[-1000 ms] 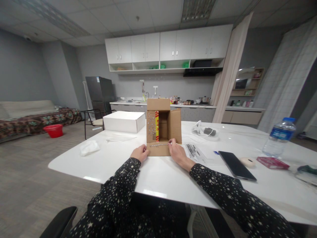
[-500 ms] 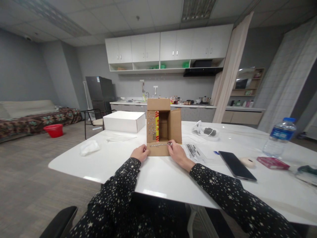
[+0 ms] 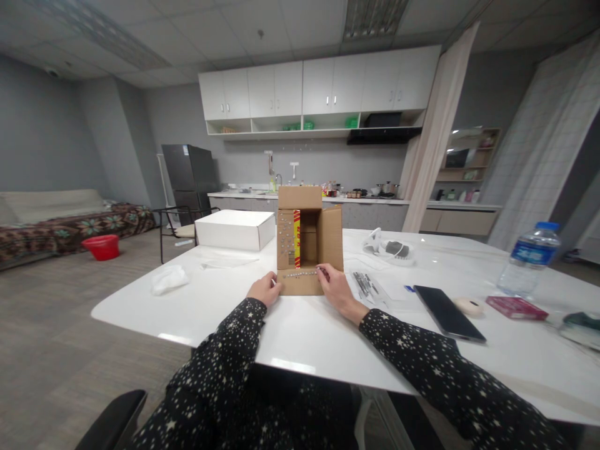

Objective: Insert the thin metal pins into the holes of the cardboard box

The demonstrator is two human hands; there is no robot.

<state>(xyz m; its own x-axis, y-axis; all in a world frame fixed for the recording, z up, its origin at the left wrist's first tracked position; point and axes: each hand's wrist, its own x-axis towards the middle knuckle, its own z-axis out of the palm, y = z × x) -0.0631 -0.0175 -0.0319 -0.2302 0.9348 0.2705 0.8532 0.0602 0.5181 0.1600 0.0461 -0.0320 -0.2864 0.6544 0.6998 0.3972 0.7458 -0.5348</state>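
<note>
An open cardboard box [image 3: 332, 240] stands in front of me, its near flap folded down onto the table. Along that flap runs a row of small shiny round bits [image 3: 300, 275], and more are scattered over the left flap [image 3: 284, 240]. With curled fingers, my left hand [image 3: 264, 290] grips the left edge of the near flap. My right hand [image 3: 335, 289] is at the flap's right side, thumb and fingertips pinched together at the right end of the row. Whatever sits in that pinch is too small to make out.
Left of the box are a white box [image 3: 234, 230] and a crumpled white tissue [image 3: 169, 279]. To the right lie a clear bag of small tools [image 3: 368, 287], a black phone [image 3: 449, 314], a pink box [image 3: 516, 308], a white strapped device [image 3: 396, 250] and a water bottle [image 3: 529, 259].
My right fingertips have shifted slightly up and to the left at the end of the row. My left hand stays on the flap's edge.
</note>
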